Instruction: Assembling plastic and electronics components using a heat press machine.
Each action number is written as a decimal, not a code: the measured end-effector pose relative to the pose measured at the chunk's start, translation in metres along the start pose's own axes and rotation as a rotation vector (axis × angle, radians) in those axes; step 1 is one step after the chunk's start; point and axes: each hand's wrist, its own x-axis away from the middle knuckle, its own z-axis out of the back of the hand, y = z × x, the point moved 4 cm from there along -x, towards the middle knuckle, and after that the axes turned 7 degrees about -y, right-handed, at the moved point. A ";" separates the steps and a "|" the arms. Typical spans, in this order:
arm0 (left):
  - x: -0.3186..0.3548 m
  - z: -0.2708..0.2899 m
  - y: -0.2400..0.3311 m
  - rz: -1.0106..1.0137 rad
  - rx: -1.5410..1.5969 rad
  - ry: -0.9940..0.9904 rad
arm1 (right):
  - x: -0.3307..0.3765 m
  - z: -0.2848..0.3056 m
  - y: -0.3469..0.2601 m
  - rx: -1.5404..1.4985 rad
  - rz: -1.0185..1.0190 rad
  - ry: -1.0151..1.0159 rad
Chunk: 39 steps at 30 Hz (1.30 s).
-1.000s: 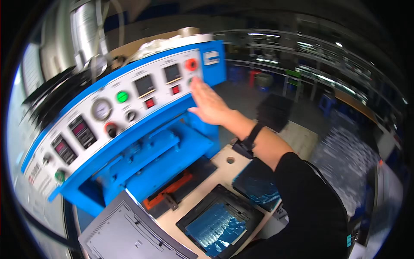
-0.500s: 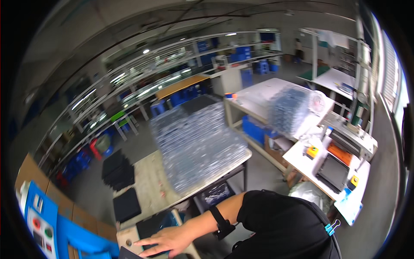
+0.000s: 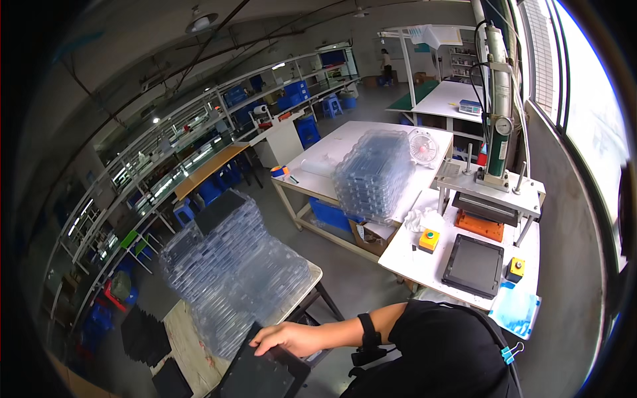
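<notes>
My right hand (image 3: pixel 286 337) rests on the top edge of a flat black tray (image 3: pixel 264 373) at the bottom of the view, with its fingers curled over the edge. The forearm comes in from the right and wears a black wristband (image 3: pixel 367 330) below a black sleeve. Just behind the hand rises a tall stack of clear plastic blister trays (image 3: pixel 229 268) on a worn wooden table (image 3: pixel 186 335). My left hand is out of view.
A white bench (image 3: pixel 424 255) to the right carries a press machine (image 3: pixel 494 189), a black tray, and yellow button boxes. Behind it, a white table (image 3: pixel 345 149) holds another clear tray stack and a small fan. Shelving rows run along the left. Dark trays lie at the lower left.
The view has swung away from the blue control-panel machine to the workshop floor. My right hand left the panel and now sits on the black tray by the clear stack.
</notes>
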 end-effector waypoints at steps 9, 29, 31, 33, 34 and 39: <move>-0.027 -0.030 0.012 -0.208 0.142 0.032 | 0.034 0.011 0.014 0.001 -0.334 0.072; -0.044 -0.024 0.011 -0.702 0.360 -0.052 | 0.012 -0.035 -0.029 -0.316 -0.154 0.088; -0.042 -0.021 0.013 -0.745 0.376 -0.056 | 0.011 -0.038 -0.032 -0.388 -0.147 0.099; -0.023 -0.014 0.016 -0.749 0.369 -0.037 | 0.008 -0.045 -0.034 -0.379 -0.143 0.077; -0.018 -0.006 0.018 -0.774 0.280 -0.021 | 0.005 -0.048 -0.035 -0.367 -0.139 0.058; -0.036 -0.010 -0.006 -0.760 0.436 0.005 | -0.003 -0.034 -0.044 -0.381 -0.159 0.134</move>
